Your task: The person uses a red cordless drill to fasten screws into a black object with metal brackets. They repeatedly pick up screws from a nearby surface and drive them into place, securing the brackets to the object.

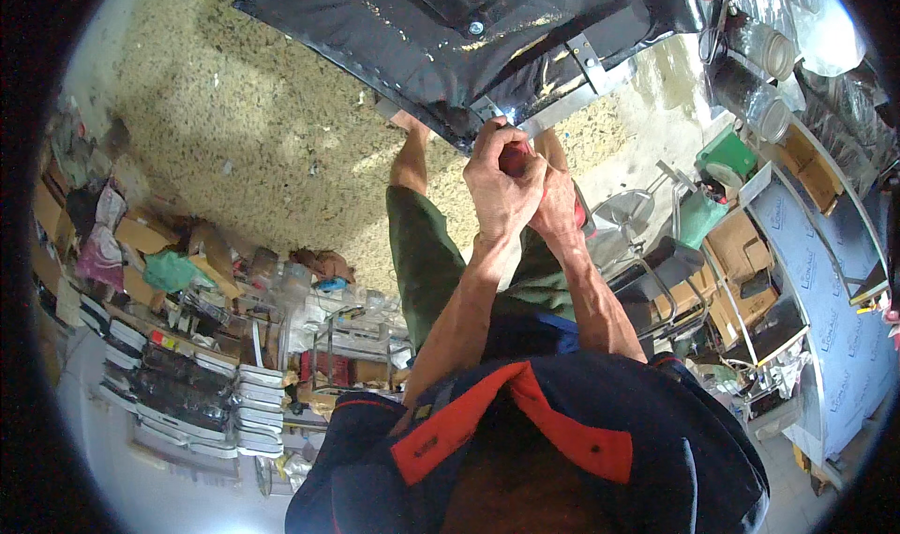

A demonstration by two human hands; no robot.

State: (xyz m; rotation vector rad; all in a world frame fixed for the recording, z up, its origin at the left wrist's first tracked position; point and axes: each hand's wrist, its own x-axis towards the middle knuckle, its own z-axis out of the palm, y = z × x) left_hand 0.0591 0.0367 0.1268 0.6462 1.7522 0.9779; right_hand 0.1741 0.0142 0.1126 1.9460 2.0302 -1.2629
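Both my hands are closed together around a red power tool (514,159), most of which they hide; it looks like a drill, with a small bright light at its front. My left hand (495,185) wraps over its top and front. My right hand (559,204) grips it from behind on the right, where more red shows beside the wrist. The tool's front end is at the near edge of a large black-covered panel (403,42), beside a flat metal bracket (567,103). Round bolt heads show on the panel; the tool's tip is hidden.
Below is a speckled floor (253,112). At right stand a round metal-framed stool (626,210), a green container (729,151), cardboard boxes (741,253) and a blue-white sheet (830,309). Stacked pale curved parts (258,412) and clutter line the left.
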